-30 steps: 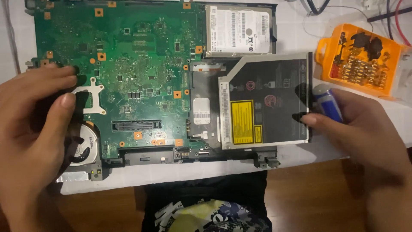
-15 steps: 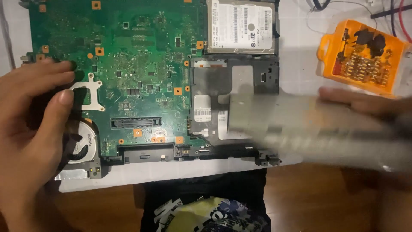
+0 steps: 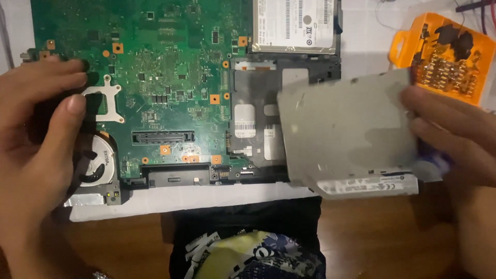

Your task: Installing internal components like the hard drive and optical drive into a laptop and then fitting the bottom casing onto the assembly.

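The flat grey metal optical drive (image 3: 346, 129) has left its black bay (image 3: 258, 129), now exposed, lifted rightward in the right hand (image 3: 454, 139).

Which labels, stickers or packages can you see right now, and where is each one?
Hard drive label: top centre, white rectangle with dark print.
Bay stickers: two white ones in the open black bay.
Optical drive: in the right hand, narrow white label strip on its front edge.
Bit case: top right, orange plastic.
Printed bag: bottom centre, yellow, blue, white.
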